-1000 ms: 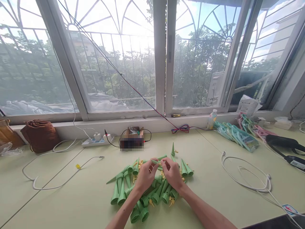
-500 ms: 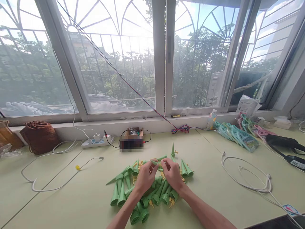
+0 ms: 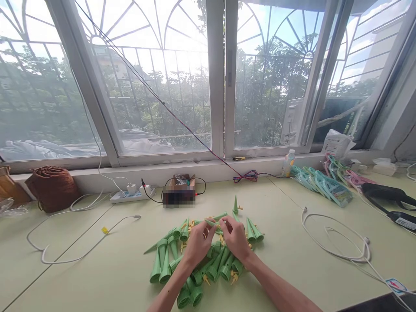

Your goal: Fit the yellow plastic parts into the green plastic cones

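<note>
Over a pile of green plastic watering spikes (image 3: 212, 268), my left hand (image 3: 199, 238) is closed on one green watering spike (image 3: 209, 222), whose pointed tip faces left. My right hand (image 3: 234, 236) meets it from the other side, its thumb and fingers pinched at a small yellow valve (image 3: 218, 225) on that spike. Most of the held spike is covered by my fingers. Small yellow valves (image 3: 234, 277) lie among the spikes below my hands. One spike (image 3: 235, 204) stands upright just beyond my right hand, a yellow piece at its side.
A white power strip (image 3: 131, 195) and a small cardboard box (image 3: 183, 180) stand near the window ledge. Coiled white cable (image 3: 336, 255) lies at right, more cable (image 3: 74, 260) at left. A bottle (image 3: 288, 164), packaged teal items (image 3: 325, 184) and a brown bag (image 3: 53, 188) line the back.
</note>
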A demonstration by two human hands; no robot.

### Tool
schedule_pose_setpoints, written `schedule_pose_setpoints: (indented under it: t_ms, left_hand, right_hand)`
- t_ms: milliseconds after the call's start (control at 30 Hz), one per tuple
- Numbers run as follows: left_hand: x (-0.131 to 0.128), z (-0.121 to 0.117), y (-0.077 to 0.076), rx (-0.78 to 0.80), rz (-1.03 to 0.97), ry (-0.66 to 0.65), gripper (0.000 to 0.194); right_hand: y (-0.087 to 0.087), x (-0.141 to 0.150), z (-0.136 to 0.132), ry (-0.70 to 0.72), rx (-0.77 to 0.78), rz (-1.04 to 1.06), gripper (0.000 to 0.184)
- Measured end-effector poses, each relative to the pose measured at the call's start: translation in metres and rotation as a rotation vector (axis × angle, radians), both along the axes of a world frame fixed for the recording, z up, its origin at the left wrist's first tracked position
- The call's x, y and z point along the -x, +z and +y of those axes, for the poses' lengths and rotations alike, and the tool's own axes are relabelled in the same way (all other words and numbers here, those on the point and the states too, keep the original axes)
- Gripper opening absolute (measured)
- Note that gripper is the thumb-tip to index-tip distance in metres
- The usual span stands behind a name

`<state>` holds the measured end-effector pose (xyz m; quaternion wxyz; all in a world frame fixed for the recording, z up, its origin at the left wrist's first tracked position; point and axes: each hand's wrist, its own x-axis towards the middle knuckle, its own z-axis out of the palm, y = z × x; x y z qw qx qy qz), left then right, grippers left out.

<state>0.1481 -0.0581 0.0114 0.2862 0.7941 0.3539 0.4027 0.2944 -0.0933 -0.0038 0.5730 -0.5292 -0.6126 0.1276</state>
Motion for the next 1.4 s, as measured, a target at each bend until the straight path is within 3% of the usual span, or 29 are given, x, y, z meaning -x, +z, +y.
schedule_pose_setpoints:
  t_ms: [1400]
  left_hand:
    - [0.0006,-0.0017,0.0027,0.014,0.04,-0.047,0.027]
  right_hand:
    - [0.0009,0.0008,-0.0004,0.078,0.038,0.0,0.03]
